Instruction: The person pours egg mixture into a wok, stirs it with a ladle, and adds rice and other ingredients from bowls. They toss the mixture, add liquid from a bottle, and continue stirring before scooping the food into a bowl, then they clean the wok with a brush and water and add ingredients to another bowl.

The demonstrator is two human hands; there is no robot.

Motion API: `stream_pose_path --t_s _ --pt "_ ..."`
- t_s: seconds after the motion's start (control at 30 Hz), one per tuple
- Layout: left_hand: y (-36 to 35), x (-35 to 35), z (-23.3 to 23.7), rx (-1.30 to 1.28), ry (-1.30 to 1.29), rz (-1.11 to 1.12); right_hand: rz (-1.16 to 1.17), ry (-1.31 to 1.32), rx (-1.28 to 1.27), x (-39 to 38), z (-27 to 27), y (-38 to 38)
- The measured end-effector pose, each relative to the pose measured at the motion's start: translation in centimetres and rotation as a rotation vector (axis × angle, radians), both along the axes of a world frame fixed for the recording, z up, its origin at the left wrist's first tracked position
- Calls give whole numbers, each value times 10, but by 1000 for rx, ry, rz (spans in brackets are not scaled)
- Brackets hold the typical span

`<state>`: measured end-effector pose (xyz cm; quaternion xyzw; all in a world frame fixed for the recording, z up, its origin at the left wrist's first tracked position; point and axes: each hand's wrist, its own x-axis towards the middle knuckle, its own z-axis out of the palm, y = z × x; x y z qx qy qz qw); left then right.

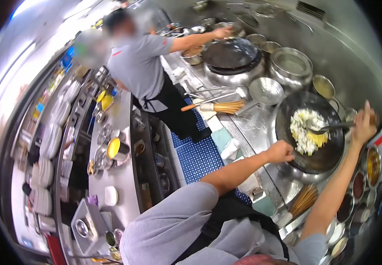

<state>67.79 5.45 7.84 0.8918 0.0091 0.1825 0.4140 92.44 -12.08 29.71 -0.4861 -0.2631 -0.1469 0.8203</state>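
A large black wok (pixel 303 168) sits on the right-hand burner with white rice (pixel 300 128) and yellow egg (pixel 318 140) inside. My right hand (pixel 364 127) is closed around the handle of a ladle (pixel 318 129), its bowl down in the rice and egg; one finger stretches along or above the handle. At the wok's near left rim, my left hand (pixel 280 152) is closed, fingers curled at the edge; their undersides are hidden.
Beyond the wok lie a perforated strainer (pixel 266 91), a bamboo brush (pixel 228 107) and a lidded pot (pixel 291 63). Seasoning containers (pixel 373 166) line the right side. Another person (pixel 140 66) reaches over the far burner. A second bamboo brush (pixel 305 199) lies near me.
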Motion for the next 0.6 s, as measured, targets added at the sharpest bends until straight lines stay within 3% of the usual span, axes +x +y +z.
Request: stream_pose_path --t_s 0.07,0.13,0.23,0.33,0.4,0.43,0.5,0.53,0.6 --pt "3 2 -4 25 21 -4 51 -101 163 5 -34 11" --pt "1 3 -6 48 2 -11 -8 -25 148 21 -78 35" --pt "1 8 -15 84 -2 18 138 123 -16 -44 -25 35" --pt "-10 -2 -30 133 -102 39 -71 85 -224 -89 3 42" --pt "-32 -37 -4 40 -26 22 -218 76 -179 -75 8 48" --pt "-37 -73 29 147 -221 45 -293 147 -187 -79 20 50" --pt "-40 -133 54 226 -267 -14 -30 88 10 -72 30 29" --pt "-41 -145 77 181 -345 -52 -76 94 41 -105 48 25" --pt "-28 -116 94 243 -356 -87 65 6 27 -155 59 19"
